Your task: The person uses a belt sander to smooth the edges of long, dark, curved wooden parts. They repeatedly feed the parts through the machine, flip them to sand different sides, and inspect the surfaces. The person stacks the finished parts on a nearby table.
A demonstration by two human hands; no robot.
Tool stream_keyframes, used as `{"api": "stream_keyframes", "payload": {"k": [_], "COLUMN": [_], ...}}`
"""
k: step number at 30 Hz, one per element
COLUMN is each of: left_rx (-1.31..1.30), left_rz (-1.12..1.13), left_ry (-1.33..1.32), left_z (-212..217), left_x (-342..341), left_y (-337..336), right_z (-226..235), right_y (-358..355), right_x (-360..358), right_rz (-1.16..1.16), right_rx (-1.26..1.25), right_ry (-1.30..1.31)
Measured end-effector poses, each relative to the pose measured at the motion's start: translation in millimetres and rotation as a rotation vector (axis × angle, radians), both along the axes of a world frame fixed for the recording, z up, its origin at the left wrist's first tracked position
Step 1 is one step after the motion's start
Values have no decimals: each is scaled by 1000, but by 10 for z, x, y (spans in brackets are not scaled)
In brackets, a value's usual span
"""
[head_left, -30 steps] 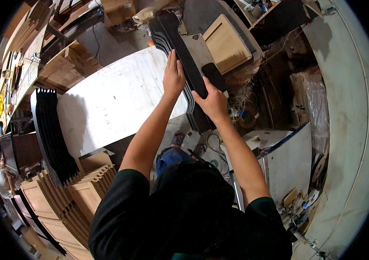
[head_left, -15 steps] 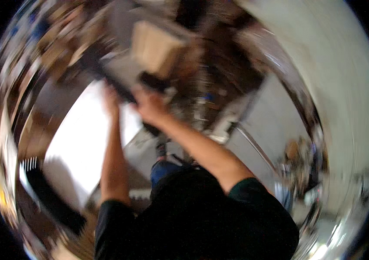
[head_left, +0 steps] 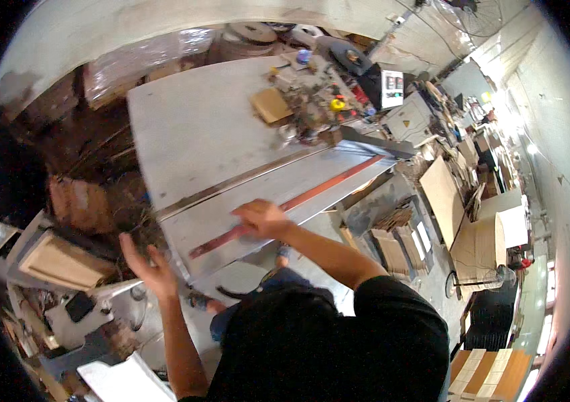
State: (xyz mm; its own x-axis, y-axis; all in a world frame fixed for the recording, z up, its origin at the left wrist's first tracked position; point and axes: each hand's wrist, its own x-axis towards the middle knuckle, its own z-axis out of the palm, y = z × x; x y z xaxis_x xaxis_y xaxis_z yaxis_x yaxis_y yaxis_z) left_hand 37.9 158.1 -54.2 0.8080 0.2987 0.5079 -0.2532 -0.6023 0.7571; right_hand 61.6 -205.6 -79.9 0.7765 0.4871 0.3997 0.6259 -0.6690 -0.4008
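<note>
Lying on the grey table (head_left: 198,127), the red strip (head_left: 325,184) is overlapped near its left end by the right hand (head_left: 263,218), whose fingers are curled; whether the strip is gripped cannot be told. The left hand (head_left: 154,273) is held open and empty beside the table's near left corner. Beyond the strip, a rail (head_left: 244,179) is set roughly parallel. Farther back, a brown block (head_left: 271,106) is seen beside clutter; a wooden panel (head_left: 67,261) is placed at left.
</note>
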Motion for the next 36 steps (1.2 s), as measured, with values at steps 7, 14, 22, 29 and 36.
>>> {"api": "stream_keyframes", "payload": {"k": [7,14,22,29,36], "left_rx": [40,675,763,741,789], "left_rz": [-285,-201,-256,-238,-280], "left_ry": [251,562,568,547,552], "left_z": [-1370,-1029,-1069,-1086,-1040], "left_x": [784,800,799,836,847], "left_y": [-3899,-5311,-5422,-5439,-5425], "right_z": [295,598,316,582,600], "right_y": [-4593,-6447,-7034,-7366,-7584], "right_x": [919,1730,2222,2479,2657], "right_rz": [-671,-1208,-1217,-1237,-1278], "right_rx": [-155,78,296,182,19], "right_ry": [-301,-44,1,-18,19]}}
